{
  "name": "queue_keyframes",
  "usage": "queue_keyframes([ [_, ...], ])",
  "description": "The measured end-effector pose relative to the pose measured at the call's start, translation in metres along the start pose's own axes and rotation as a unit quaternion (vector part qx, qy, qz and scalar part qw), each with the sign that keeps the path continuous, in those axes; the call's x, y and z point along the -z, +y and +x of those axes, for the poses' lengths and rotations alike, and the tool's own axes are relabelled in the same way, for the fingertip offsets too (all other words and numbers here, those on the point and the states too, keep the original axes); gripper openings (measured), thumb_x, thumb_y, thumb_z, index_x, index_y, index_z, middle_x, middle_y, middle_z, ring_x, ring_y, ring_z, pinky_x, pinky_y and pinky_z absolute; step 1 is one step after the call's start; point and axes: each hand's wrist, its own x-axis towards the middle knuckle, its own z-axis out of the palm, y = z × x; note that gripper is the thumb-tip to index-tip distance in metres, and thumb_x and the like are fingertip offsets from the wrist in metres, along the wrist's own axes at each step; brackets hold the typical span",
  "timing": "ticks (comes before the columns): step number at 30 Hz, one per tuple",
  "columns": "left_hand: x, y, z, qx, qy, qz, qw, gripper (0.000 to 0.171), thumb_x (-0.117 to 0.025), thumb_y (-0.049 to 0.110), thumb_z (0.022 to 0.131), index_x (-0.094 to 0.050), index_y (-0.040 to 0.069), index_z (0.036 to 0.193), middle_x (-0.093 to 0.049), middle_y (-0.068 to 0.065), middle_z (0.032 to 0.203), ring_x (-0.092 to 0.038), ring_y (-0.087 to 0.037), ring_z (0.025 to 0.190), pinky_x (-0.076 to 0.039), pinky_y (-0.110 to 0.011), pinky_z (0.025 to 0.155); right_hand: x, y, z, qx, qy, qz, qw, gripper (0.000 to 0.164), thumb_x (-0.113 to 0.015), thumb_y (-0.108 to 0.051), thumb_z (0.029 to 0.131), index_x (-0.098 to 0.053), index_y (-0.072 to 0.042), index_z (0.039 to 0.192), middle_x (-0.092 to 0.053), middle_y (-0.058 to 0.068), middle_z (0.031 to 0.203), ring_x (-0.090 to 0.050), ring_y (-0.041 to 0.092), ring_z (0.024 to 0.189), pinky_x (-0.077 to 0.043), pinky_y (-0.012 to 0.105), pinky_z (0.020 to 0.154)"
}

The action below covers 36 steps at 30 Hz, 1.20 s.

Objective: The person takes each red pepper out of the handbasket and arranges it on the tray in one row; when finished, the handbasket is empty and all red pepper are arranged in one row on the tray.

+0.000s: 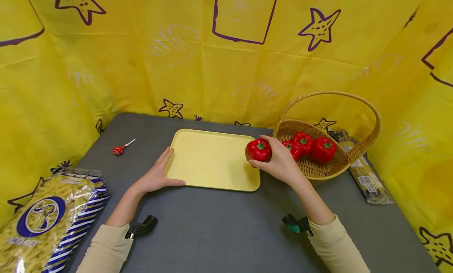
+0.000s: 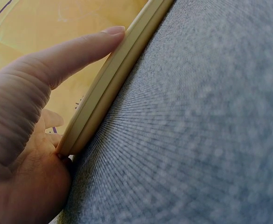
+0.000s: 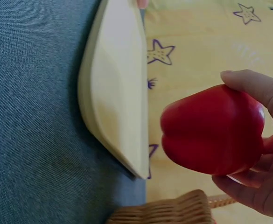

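My right hand (image 1: 281,160) grips a red bell pepper (image 1: 258,150) with a green stem, between the thumb and fingers. In the right wrist view that bell pepper (image 3: 213,130) is held up off the table, near the end of a pale yellow tray (image 1: 216,161). At the tray's near left corner rests my left hand (image 1: 157,176), fingers spread along its left edge and thumb at the front edge. The left wrist view shows the thumb straight against the tray's rim (image 2: 99,93). More red bell peppers (image 1: 323,149) lie in a wicker basket (image 1: 327,174) just right of my right hand.
The basket's tall handle (image 1: 330,93) arches up at the back right. Beside it lies a clear packet (image 1: 369,180). A red lollipop (image 1: 118,150) is at the back left, and a large bag of pasta (image 1: 53,218) occupies the front left. Yellow cloth (image 1: 198,76) surrounds the grey table.
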Motion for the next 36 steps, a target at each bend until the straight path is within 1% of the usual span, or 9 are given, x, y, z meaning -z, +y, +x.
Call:
queue_keyframes([
  [6, 0.000, -0.003, 0.001, 0.002, -0.001, 0.001, 1.0000, 0.126, -0.085, 0.046, 0.070, -0.004, 0.003, 0.156, 0.006, -0.017, 0.162, -0.002, -0.040, 0.146, -0.014, -0.065, 0.110, -0.012, 0.003, 0.007, 0.004, 0.001, 0.017, 1.000, 0.082, -0.083, -0.036, 0.076, -0.044, -0.007, 0.142, -0.052, 0.013, 0.136, -0.051, 0.032, 0.119, -0.049, 0.052, 0.093],
  [15, 0.000, -0.002, 0.001, 0.004, 0.000, 0.002, 1.0000, 0.125, -0.085, 0.045, 0.070, -0.005, 0.003, 0.156, 0.006, -0.016, 0.162, -0.002, -0.039, 0.146, -0.014, -0.064, 0.111, -0.032, 0.003, 0.018, 0.010, -0.002, 0.040, 0.999, 0.084, -0.085, -0.035, 0.075, -0.045, -0.007, 0.142, -0.052, 0.012, 0.136, -0.051, 0.030, 0.120, -0.049, 0.049, 0.093],
  [22, 0.000, -0.001, 0.000, 0.003, 0.000, 0.001, 1.0000, 0.125, -0.085, 0.046, 0.070, -0.005, 0.003, 0.156, 0.005, -0.017, 0.162, -0.002, -0.039, 0.146, -0.014, -0.064, 0.111, -0.046, 0.000, 0.025, 0.026, -0.006, 0.045, 0.999, 0.084, -0.086, -0.032, 0.073, -0.045, -0.004, 0.142, -0.054, 0.012, 0.133, -0.051, 0.030, 0.119, -0.050, 0.047, 0.092],
  [29, 0.000, -0.001, 0.000, 0.002, 0.002, -0.001, 1.0000, 0.125, -0.085, 0.045, 0.070, -0.005, 0.003, 0.156, 0.006, -0.018, 0.161, -0.003, -0.041, 0.146, -0.013, -0.065, 0.110, -0.058, -0.004, 0.032, 0.054, 0.003, 0.052, 0.997, 0.083, -0.086, -0.034, 0.073, -0.047, -0.005, 0.140, -0.054, 0.009, 0.134, -0.052, 0.027, 0.119, -0.049, 0.046, 0.095],
  [36, -0.001, -0.001, 0.000, -0.001, 0.004, -0.001, 1.0000, 0.125, -0.086, 0.045, 0.070, -0.005, 0.003, 0.156, 0.005, -0.018, 0.162, -0.003, -0.040, 0.146, -0.014, -0.064, 0.111, -0.068, -0.013, 0.041, 0.061, -0.012, 0.067, 0.996, 0.083, -0.085, -0.034, 0.075, -0.045, -0.006, 0.142, -0.054, 0.008, 0.134, -0.051, 0.024, 0.120, -0.050, 0.042, 0.094],
])
